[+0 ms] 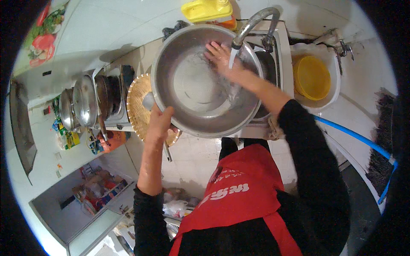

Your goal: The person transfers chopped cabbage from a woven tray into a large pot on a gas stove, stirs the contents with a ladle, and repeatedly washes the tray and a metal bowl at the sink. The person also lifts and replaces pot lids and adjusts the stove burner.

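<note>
A wide stainless steel basin (192,86) sits tilted over the sink, with some water moving inside it. Its near left rim is gripped by my left hand (159,124), thumb on top. My right hand (225,62) is inside the basin at its far right, palm down, holding nothing, with wet fingers slightly apart. Water from the curved metal faucet (256,24) runs onto the back of that hand. Below the basin's left side lies a woven bamboo tray (138,105), partly hidden by the basin and my left hand.
A yellow plastic jug (208,10) stands behind the basin. To the right, a yellow bowl (312,78) sits in a white washbasin (334,92), near a blue hose (352,131). On the left are lidded metal pots (85,100) on a stove, and an orange bag (115,140).
</note>
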